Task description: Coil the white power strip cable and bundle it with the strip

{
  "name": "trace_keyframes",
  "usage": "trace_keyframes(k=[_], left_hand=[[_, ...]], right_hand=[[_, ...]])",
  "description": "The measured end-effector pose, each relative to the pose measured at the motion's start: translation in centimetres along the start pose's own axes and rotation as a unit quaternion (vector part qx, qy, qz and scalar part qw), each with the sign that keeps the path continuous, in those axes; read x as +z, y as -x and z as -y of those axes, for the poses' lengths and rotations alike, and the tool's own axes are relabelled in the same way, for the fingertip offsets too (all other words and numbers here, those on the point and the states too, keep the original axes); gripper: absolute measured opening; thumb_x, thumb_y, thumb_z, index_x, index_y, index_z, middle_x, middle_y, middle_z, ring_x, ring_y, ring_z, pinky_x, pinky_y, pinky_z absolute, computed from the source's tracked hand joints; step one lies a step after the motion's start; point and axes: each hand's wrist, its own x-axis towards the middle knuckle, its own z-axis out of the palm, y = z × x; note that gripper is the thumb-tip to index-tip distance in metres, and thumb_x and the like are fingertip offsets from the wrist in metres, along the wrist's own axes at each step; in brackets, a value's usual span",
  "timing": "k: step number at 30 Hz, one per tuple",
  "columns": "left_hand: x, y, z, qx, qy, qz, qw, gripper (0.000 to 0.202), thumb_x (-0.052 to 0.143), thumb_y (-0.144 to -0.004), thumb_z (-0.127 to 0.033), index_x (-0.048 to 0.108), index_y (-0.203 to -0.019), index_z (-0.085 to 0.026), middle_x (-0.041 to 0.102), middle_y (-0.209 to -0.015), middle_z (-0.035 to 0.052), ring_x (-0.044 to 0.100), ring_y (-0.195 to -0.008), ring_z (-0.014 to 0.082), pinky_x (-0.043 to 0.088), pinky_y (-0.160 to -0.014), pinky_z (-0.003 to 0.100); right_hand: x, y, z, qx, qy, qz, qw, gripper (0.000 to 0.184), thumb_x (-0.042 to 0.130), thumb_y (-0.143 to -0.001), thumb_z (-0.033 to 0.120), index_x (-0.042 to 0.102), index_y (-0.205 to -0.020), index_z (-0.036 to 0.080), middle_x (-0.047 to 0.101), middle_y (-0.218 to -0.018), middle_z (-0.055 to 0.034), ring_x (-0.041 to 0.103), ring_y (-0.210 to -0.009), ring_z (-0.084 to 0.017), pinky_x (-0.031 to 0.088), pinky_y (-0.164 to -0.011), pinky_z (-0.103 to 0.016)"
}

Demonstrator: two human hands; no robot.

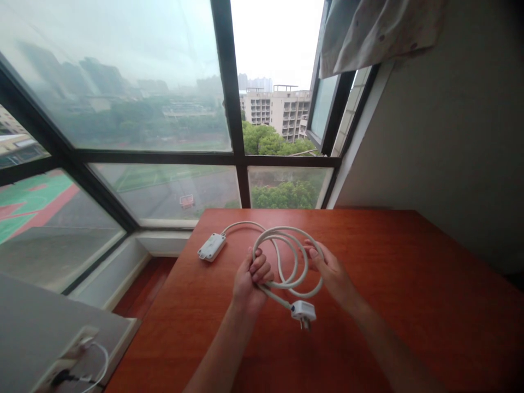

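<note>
Well, the person stands at a reddish wooden bench under a big window, with a white cable looped into a loose coil between both hands. The left hand is closed tight around the left side of the coil, fingers wrapped over the strands. The right hand grips the right side, thumb pressed on the loops and fingers curled behind them. The coil is held just above the left half of the bench, about midway between its far and near edges. The plug hangs from the bottom of the coil, prongs pointing down. The other end of the cable runs to a white socket block lying flat near the bench's far left corner. A pale curtain hangs at the upper right, and a wall outlet shows low on the left.
</note>
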Motion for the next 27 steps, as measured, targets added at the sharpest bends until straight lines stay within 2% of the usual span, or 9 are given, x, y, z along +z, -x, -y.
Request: trace_keyframes(k=[3, 6, 8, 11, 14, 18, 21, 24, 27], left_hand=[[-0.4, -0.3, 1.1, -0.017, 0.015, 0.002, 1.0, 0.017, 0.042, -0.095, -0.022, 0.044, -0.08, -0.015, 0.025, -0.048, -0.0106, 0.026, -0.034, 0.0017, 0.017, -0.036, 0.013], [-0.2, -0.9, 1.5, -0.023, 0.004, -0.001, 1.0, 0.016, 0.042, -0.094, -0.021, 0.044, -0.08, -0.015, 0.023, -0.048, -0.0107, 0.024, -0.034, 0.0022, 0.017, -0.036, 0.013], [0.3, -1.3, 1.2, -0.024, -0.017, -0.001, 1.0, 0.016, 0.041, -0.094, -0.021, 0.044, -0.079, -0.016, 0.021, -0.048, -0.0108, 0.022, -0.034, 0.0027, 0.017, -0.036, 0.013], [1.6, -1.8, 0.1, -0.019, -0.092, 0.009, 0.996, 0.017, 0.046, -0.093, -0.022, 0.045, -0.077, -0.016, 0.02, -0.048, -0.0112, 0.019, -0.034, 0.0026, 0.017, -0.036, 0.013], [3.1, -2.4, -0.8, 0.021, -0.231, 0.025, 0.972, 0.022, 0.055, -0.088, -0.031, 0.047, -0.076, -0.015, 0.023, -0.048, -0.0114, 0.017, -0.035, 0.0018, 0.016, -0.036, 0.013], [4.1, -3.5, -0.7, 0.126, -0.328, 0.039, 0.935, 0.032, 0.066, -0.08, -0.037, 0.045, -0.07, -0.015, 0.03, -0.051, -0.0097, 0.024, -0.038, 0.0015, 0.017, -0.038, 0.014], [3.6, -4.6, 0.8, 0.161, -0.263, 0.032, 0.951, 0.033, 0.062, -0.083, -0.039, 0.043, -0.068, -0.016, 0.027, -0.05, -0.0099, 0.023, -0.038, 0.0023, 0.019, -0.038, 0.016], [2.1, -5.2, 2.7, 0.134, -0.147, -0.016, 0.98, 0.028, 0.054, -0.088, -0.035, 0.043, -0.071, -0.017, 0.021, -0.048, -0.0112, 0.018, -0.035, 0.0031, 0.017, -0.037, 0.016], [0.6, -5.1, 4.2, 0.079, -0.05, -0.07, 0.993, 0.023, 0.045, -0.094, -0.027, 0.042, -0.073, -0.017, 0.02, -0.047, -0.0112, 0.019, -0.034, 0.0034, 0.018, -0.037, 0.015]], right_hand=[[0.5, 0.6, 0.1, 0.077, -0.149, 0.018, 0.986, 0.044, 0.059, -0.082, 0.047, 0.054, -0.117, 0.021, 0.064, -0.115, -0.0112, 0.063, -0.103, -0.023, 0.053, -0.084, -0.037], [0.6, 0.9, 0.3, 0.11, -0.2, 0.048, 0.972, 0.04, 0.056, -0.085, 0.045, 0.054, -0.116, 0.02, 0.067, -0.109, -0.0119, 0.066, -0.095, -0.024, 0.054, -0.079, -0.038], [0.3, 0.9, 0.1, 0.098, -0.152, 0.04, 0.983, 0.042, 0.052, -0.085, 0.048, 0.055, -0.115, 0.019, 0.068, -0.104, -0.0115, 0.067, -0.088, -0.023, 0.055, -0.073, -0.037], [-0.8, 1.0, -0.9, 0.03, 0.049, -0.003, 0.998, 0.049, 0.051, -0.084, 0.052, 0.055, -0.117, 0.016, 0.069, -0.082, -0.0069, 0.066, -0.069, -0.02, 0.053, -0.063, -0.033], [-1.8, 1.4, -1.8, -0.033, 0.235, -0.036, 0.971, 0.048, 0.047, -0.085, 0.05, 0.056, -0.118, 0.015, 0.062, -0.06, -0.0008, 0.059, -0.053, -0.018, 0.046, -0.052, -0.029], [-1.9, 2.5, -1.6, -0.013, 0.226, 0.008, 0.974, 0.047, 0.044, -0.087, 0.047, 0.055, -0.119, 0.014, 0.054, -0.053, 0.0029, 0.052, -0.044, -0.015, 0.039, -0.043, -0.026], [-0.8, 2.9, -0.7, 0.04, 0.093, 0.051, 0.994, 0.055, 0.042, -0.087, 0.051, 0.045, -0.127, 0.012, 0.052, -0.052, 0.0056, 0.043, -0.035, -0.011, 0.032, -0.034, -0.022], [0.0, 2.7, 0.0, 0.047, 0.013, 0.008, 0.999, 0.06, 0.042, -0.086, 0.054, 0.042, -0.127, 0.011, 0.049, -0.048, 0.0075, 0.038, -0.032, -0.009, 0.028, -0.03, -0.02], [-0.1, 2.1, 0.0, 0.03, 0.03, -0.047, 0.998, 0.056, 0.043, -0.086, 0.054, 0.048, -0.123, 0.011, 0.046, -0.047, 0.0075, 0.04, -0.033, -0.011, 0.031, -0.033, -0.021]])
